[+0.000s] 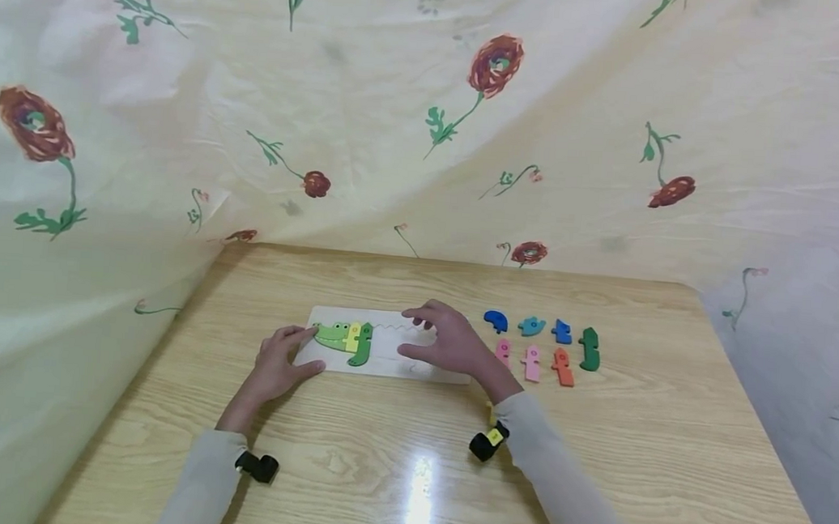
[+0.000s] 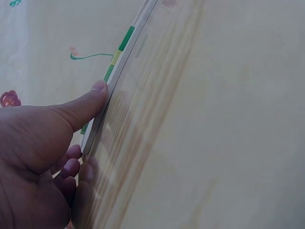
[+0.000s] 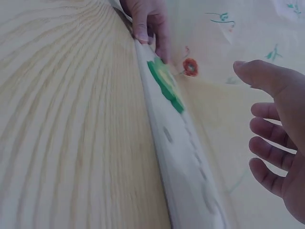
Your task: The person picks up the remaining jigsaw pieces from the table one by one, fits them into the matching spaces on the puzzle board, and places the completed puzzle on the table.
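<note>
A white puzzle board lies on the table, with a light green crocodile head, a yellow piece and a green leg piece set at its left. My left hand holds the board's left end, its thumb against the near edge and its fingers around the end. Above the board's right half hovers my right hand, thumb and fingers spread apart with nothing between them. In the right wrist view the right hand is apart from the board.
Loose puzzle pieces lie right of the board: dark blue, light blue, blue, green, two pink and orange. My right forearm partly covers something yellow. Flowered cloth hangs behind the wooden table.
</note>
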The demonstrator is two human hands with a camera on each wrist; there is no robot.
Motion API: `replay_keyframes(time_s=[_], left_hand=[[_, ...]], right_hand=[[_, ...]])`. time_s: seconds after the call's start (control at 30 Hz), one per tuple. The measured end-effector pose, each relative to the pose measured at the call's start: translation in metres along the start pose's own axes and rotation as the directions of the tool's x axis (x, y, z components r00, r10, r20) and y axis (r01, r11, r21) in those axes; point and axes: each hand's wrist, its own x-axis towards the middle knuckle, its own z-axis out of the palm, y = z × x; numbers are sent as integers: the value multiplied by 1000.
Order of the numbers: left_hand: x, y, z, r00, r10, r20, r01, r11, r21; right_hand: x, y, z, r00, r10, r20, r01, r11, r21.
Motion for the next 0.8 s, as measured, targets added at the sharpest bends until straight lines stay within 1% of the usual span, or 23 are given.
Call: replay_keyframes(time_s=[0.13, 0.33, 0.43, 0.6, 0.8], left_hand=[[0, -1, 0, 1000, 3, 0, -3, 1000, 4], [1, -4, 1, 1000, 7, 5, -7, 1000, 6], [1, -5, 1, 1000, 8, -1, -8, 1000, 5], [2, -5, 2, 1000, 7, -4, -7, 1000, 7], [2, -4, 2, 1000, 2, -1, -2, 1000, 4]], right_hand=[[-21, 2, -17, 999, 4, -40, -4, 1000, -14], [-55, 8, -39, 995, 34, -93, -42, 996, -77], [-68, 10, -49, 992, 21, -124, -34, 994, -102], [-90, 15, -60, 987, 3, -158, -24, 991, -131], [-113, 19, -68, 985, 36, -170, -67, 982, -179]])
